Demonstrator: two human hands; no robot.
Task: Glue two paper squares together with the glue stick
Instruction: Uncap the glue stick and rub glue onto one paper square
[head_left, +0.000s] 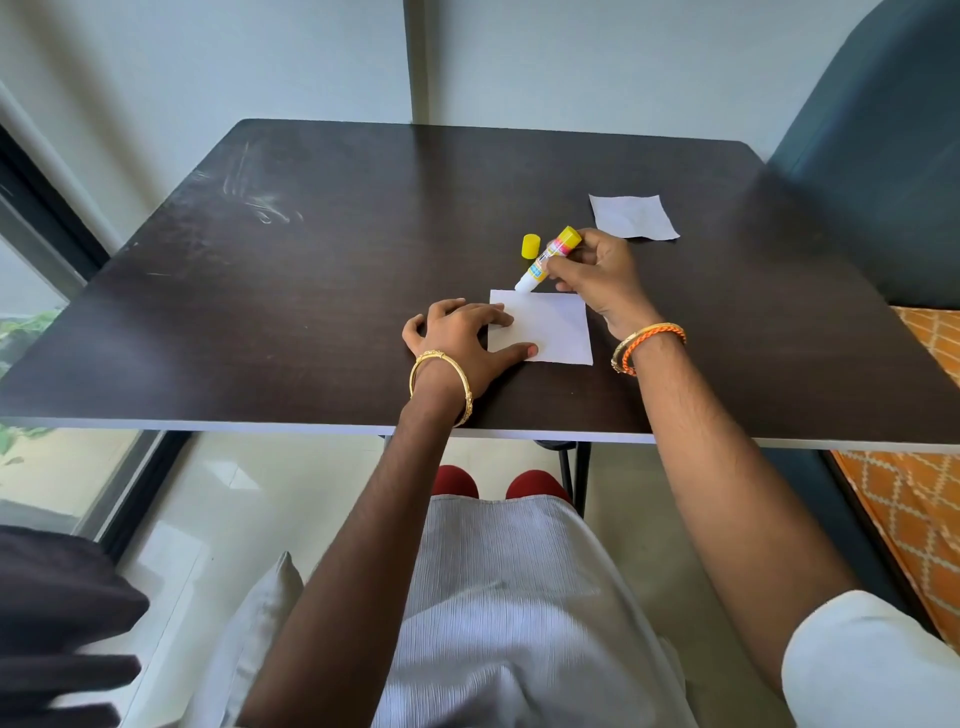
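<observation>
Dark wood-grain table (311, 312), right hand (597, 275) gripping cylindrical glue stick (545, 257), flat paper square (556, 327)

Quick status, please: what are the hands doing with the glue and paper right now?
Left hand pressing near paper square flat. Right hand holds uncapped glue stick, tip at square's far corner. Second square waiting. Cap standing aside, nothing blocking.

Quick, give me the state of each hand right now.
Left hand: open, fingers spread, pressing the near paper square flat on the table.
Right hand: closed around the glue stick, its tip at the square's far edge.
</observation>
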